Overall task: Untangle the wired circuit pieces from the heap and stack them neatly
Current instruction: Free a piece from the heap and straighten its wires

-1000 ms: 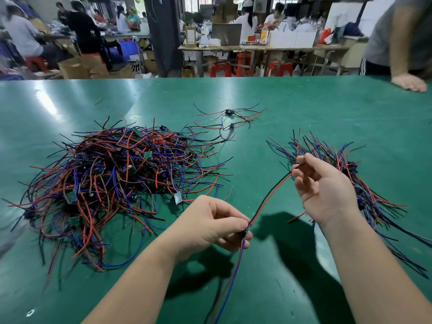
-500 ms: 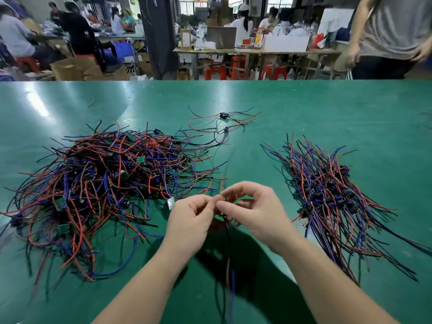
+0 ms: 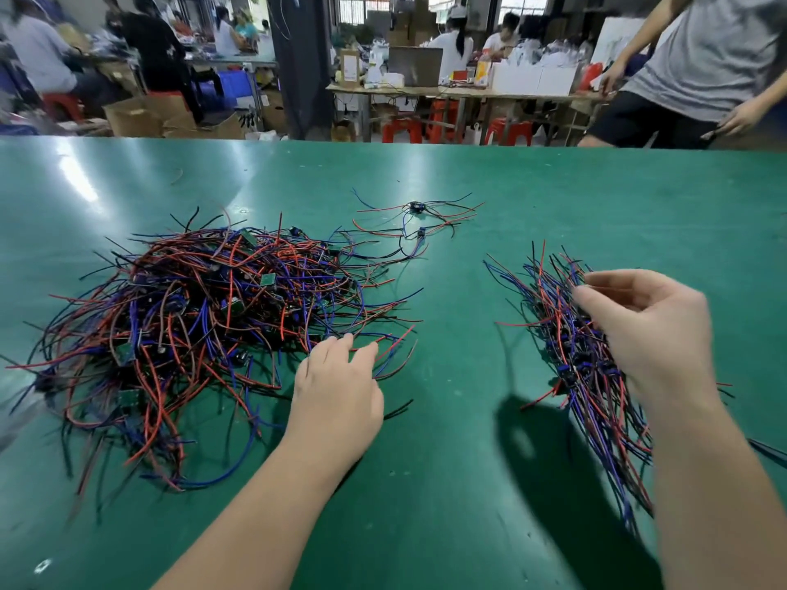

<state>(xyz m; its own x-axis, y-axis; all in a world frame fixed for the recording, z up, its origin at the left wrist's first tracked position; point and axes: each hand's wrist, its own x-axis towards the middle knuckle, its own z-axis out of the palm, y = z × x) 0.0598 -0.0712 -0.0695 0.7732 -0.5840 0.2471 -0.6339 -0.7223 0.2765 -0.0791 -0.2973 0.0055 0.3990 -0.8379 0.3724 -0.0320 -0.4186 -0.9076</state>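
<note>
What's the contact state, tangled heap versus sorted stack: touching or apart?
Apart. The head view shows a strip of bare green table between the tangled heap and the sorted stack; no wire crosses it.

Two hands, one heap, one stack.

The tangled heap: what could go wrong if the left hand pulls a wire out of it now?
1. The left hand is at the loose ends on the edge of the heap. Its wires cross densely, so a pull may drag neighbours along.
2. The right hand hangs over the neat stack. A careless withdrawal may skew its aligned wires.
</note>
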